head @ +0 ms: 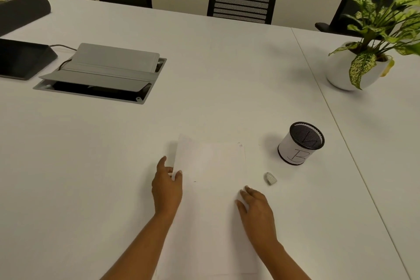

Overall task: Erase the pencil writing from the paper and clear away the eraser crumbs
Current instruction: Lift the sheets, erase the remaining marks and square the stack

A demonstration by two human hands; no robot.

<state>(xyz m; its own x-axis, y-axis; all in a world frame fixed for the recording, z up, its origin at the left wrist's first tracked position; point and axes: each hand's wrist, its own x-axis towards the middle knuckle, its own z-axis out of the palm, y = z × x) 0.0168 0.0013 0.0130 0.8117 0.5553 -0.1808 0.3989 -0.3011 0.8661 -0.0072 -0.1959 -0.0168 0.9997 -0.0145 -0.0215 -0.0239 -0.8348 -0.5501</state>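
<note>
The left hand [167, 186] pinched the raised left edge of the paper [211, 161]; the right hand [256, 209], fingers relaxed and holding nothing, was near the eraser [270, 178]

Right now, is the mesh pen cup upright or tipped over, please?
Upright: the mesh pen cup stands on its base, open mouth facing up.

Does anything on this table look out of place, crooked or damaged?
Mainly the paper: its left edge is lifted off the table, pinched by the left hand, so it does not lie flat. A tiny dark speck lies on it near that hand. The eraser lies apart, to its right. Nothing looks spilled or torn.
</note>
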